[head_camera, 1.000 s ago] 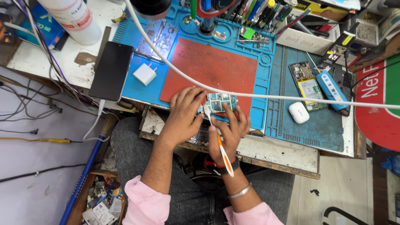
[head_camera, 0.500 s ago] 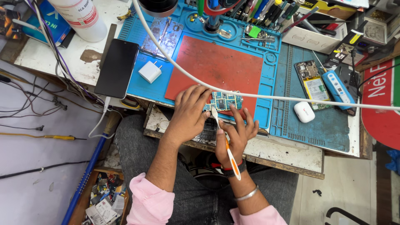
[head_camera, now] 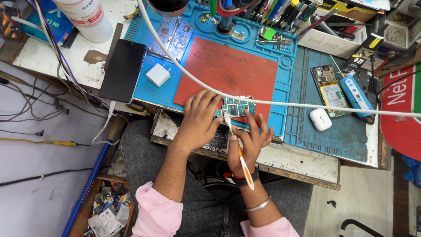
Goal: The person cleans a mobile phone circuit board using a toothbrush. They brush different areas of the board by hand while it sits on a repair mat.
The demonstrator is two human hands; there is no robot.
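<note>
Left hand point(head_camera: 199, 120) lies flat-fingered over the near left end of the small blue-green circuit board point(head_camera: 237, 106), fingers curled lightly over its edge, pinning it at the front lip of the blue work mat point(head_camera: 149, 90). Right hand point(head_camera: 250, 140) is closed around a white-and-orange toothbrush point(head_camera: 239, 151), gripped like a pen; bristle head sits against the board just beside the left fingertips, handle trailing back over the wrist.

Change over the last second: very little in the grip. Both hands stay on the board in the same arrangement; the brush head has crept slightly along the board's near edge and the handle angle has shifted a touch. The view itself has moved, so the mat and table point(head_camera: 66, 57) sit differently in frame, but the board has not left its spot. Reads as continued scrubbing, mid-stroke, not a new step.

A thick white cable point(head_camera: 307, 105) runs across just beyond the fingers, passing over the board's far edge. The red pad point(head_camera: 232, 70) is beyond the hands. Left of the left hand: a white charger plug point(head_camera: 158, 74) and a black phone point(head_camera: 123, 70). Right of the right hand: a white earbud case point(head_camera: 320, 119) and an opened phone point(head_camera: 329, 90).
</note>
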